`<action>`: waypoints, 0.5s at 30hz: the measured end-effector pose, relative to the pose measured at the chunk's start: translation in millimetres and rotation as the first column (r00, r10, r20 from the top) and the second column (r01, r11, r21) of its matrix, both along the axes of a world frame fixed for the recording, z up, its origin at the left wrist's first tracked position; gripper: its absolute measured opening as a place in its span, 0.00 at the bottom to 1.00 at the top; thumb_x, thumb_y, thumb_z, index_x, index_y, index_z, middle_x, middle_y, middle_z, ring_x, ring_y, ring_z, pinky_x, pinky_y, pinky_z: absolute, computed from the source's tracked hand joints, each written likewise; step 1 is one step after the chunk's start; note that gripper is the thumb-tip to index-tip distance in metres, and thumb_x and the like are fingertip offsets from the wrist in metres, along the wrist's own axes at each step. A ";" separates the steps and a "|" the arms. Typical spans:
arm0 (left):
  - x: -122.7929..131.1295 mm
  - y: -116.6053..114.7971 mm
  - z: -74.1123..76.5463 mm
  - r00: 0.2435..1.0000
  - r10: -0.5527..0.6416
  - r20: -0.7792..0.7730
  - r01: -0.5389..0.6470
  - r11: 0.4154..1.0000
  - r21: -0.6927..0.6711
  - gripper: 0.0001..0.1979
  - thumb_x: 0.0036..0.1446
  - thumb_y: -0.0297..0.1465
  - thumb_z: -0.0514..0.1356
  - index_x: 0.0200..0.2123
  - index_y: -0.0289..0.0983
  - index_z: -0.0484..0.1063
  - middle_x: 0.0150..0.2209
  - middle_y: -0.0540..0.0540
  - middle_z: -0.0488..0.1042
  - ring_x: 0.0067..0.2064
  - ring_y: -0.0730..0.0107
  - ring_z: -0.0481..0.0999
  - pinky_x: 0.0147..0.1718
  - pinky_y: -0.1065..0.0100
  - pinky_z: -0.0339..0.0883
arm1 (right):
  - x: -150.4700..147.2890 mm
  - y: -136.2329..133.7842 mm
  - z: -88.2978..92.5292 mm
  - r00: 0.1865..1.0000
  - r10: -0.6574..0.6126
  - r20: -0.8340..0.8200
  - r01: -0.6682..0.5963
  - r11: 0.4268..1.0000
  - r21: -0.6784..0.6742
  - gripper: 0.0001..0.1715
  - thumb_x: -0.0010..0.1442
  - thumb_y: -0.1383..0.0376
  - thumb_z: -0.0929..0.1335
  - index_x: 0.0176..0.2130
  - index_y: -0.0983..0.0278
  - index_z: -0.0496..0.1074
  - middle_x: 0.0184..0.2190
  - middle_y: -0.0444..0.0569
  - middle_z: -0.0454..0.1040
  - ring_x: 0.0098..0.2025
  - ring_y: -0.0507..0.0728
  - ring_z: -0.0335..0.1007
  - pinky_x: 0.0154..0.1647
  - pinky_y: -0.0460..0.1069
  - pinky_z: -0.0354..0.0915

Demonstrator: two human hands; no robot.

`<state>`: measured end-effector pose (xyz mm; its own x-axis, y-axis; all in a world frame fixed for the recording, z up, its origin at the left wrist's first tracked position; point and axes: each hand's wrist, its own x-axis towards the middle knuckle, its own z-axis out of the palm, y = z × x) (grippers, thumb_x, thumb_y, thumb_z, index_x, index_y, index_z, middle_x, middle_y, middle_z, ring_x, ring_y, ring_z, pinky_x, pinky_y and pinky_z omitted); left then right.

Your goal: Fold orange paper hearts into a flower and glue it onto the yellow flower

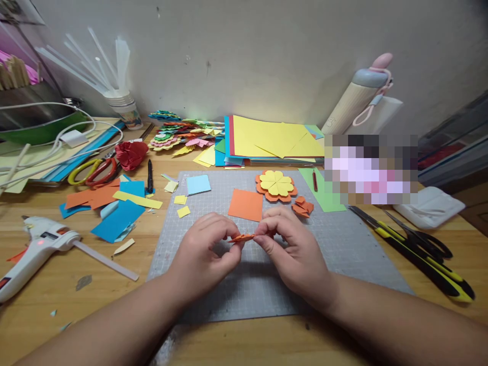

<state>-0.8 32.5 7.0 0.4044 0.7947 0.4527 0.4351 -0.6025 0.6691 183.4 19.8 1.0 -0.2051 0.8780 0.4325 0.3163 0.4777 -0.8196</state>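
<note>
Both hands meet over the grey cutting mat [213,300], pinching a small piece of folded orange paper [244,237] between them. My left hand [208,251] grips its left end with thumb and fingers. At the other end, my right hand [295,254] holds it the same way. Just beyond the fingers lies a flat orange paper square [245,205]. A paper flower [276,185] with yellow petals over orange ones sits behind the right hand, with some small folded orange pieces [302,207] beside it.
Left of the mat are a hot glue gun [46,244], scissors [95,170] and coloured paper scraps [118,218]. A yellow-black utility knife [419,259] and black scissors [423,239] lie right. Behind stand stacked coloured sheets [270,134], a cup of glue sticks [124,109] and a bottle [354,96].
</note>
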 end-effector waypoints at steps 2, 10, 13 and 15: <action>0.0 -1.0 0.3 1.000 0.001 -0.007 -0.001 1.000 0.000 0.06 0.52 0.21 0.57 0.27 0.38 0.66 0.28 0.49 0.73 0.32 0.70 0.72 0.33 0.66 0.65 | -0.3 0.2 1.3 0.999 0.032 0.010 -0.032 0.999 -0.012 0.06 0.62 0.70 0.65 0.32 0.61 0.67 0.31 0.45 0.65 0.34 0.54 0.62 0.34 0.50 0.60; 0.8 -0.2 -0.9 1.000 0.011 -0.018 -0.011 1.000 -0.029 0.06 0.52 0.22 0.57 0.27 0.38 0.66 0.27 0.49 0.73 0.31 0.70 0.71 0.33 0.66 0.65 | -0.1 0.3 1.1 1.000 0.019 -0.018 -0.018 0.999 0.028 0.05 0.59 0.71 0.67 0.35 0.61 0.68 0.34 0.45 0.66 0.39 0.55 0.64 0.41 0.50 0.61; 0.4 -0.6 -2.7 0.999 -0.019 -0.030 0.018 0.999 -0.036 0.05 0.52 0.22 0.57 0.27 0.37 0.66 0.27 0.49 0.73 0.31 0.69 0.71 0.33 0.66 0.64 | -0.4 -0.6 -0.7 0.998 0.058 -0.016 -0.057 0.997 0.048 0.06 0.59 0.70 0.68 0.38 0.60 0.69 0.37 0.46 0.67 0.40 0.55 0.65 0.43 0.51 0.62; 0.6 -1.1 -3.3 0.998 -0.039 -0.043 0.037 0.998 -0.044 0.05 0.52 0.22 0.57 0.27 0.37 0.67 0.27 0.49 0.73 0.32 0.69 0.71 0.33 0.66 0.64 | -0.3 -2.1 -0.8 0.996 0.089 0.007 -0.089 0.995 0.049 0.04 0.60 0.70 0.68 0.36 0.60 0.70 0.34 0.45 0.68 0.39 0.54 0.66 0.41 0.50 0.63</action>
<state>-0.2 31.4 3.7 0.4530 0.7970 0.3995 0.4421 -0.5900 0.6756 183.1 17.7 0.3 -0.2840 0.8338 0.4734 0.2744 0.5438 -0.7931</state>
